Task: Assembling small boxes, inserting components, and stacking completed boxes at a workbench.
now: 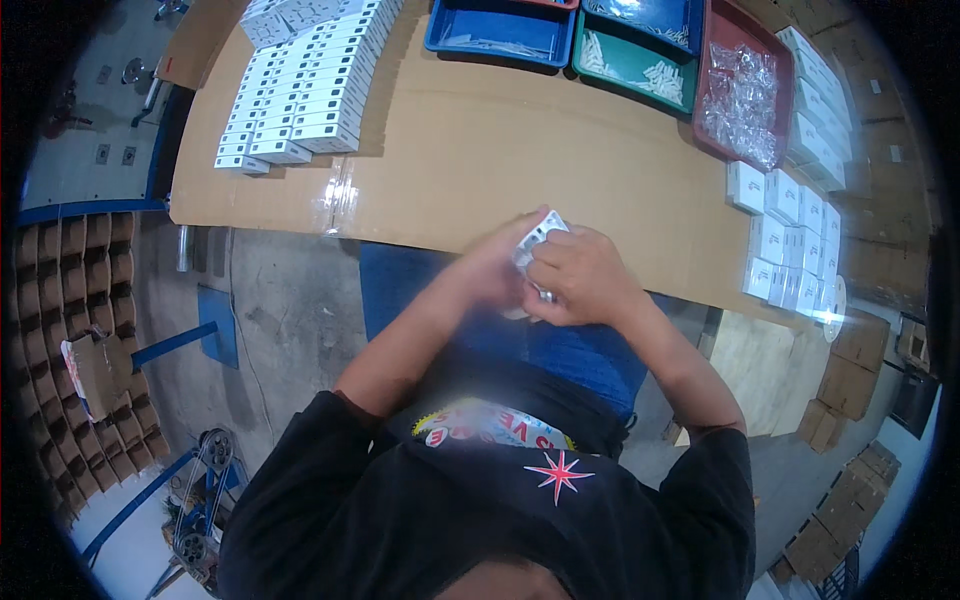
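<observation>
Right-hand grip (577, 272) clamped on small white box (544, 233), partly covered by fingers; left hand (487, 264) blurred, hold unclear.

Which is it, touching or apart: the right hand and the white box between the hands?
Touching: the head view shows the right hand with fingers curled over the white box.

A brown-topped table (450, 150) stands above grey floor (290, 290), brown compartmented shelving (60, 290) at left.
</observation>
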The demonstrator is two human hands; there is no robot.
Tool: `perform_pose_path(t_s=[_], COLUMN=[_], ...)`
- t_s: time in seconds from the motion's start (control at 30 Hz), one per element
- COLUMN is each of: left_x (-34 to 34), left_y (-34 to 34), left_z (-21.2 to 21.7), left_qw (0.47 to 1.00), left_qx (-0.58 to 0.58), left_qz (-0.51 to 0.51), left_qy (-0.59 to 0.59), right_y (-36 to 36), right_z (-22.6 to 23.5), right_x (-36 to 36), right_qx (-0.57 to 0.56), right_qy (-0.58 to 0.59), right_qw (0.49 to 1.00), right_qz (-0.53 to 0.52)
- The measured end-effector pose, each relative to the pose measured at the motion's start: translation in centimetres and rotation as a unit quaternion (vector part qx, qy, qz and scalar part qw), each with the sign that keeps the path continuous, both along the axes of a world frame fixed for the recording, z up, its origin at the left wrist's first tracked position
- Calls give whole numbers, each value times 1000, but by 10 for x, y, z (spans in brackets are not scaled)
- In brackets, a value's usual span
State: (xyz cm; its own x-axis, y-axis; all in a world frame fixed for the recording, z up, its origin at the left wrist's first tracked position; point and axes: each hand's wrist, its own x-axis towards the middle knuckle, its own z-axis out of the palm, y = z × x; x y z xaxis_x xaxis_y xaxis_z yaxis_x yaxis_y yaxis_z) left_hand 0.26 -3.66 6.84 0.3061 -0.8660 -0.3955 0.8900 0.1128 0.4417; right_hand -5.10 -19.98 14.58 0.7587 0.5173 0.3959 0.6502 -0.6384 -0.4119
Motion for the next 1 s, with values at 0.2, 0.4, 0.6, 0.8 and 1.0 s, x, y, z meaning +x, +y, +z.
perform_pose_path(t_s=[0.2, 0.4, 0.6, 0.8, 1.0], left_x=[15, 28, 37, 24, 30], left_y=[5, 1, 1, 0, 10], left_z=[13, 13, -20, -8, -16], left_qw=[994, 986, 890, 850, 660], left_qx=[-14, 65, 241, 271, 343], left_qz=[90, 138, 207, 202, 101], left_qy=[63, -70, -327, -404, -661], right_y=[-23, -71, -71, -72, -65], right_z=[29, -9, -59, -88, -88], right_x=[6, 11, 8, -9, -16], right_qx=[7, -7, 2, 13, 22], right_qy=[-20, -55, -102, -39, -8], right_qw=[998, 981, 953, 953, 951], right_qz=[-51, -187, -285, -299, -309])
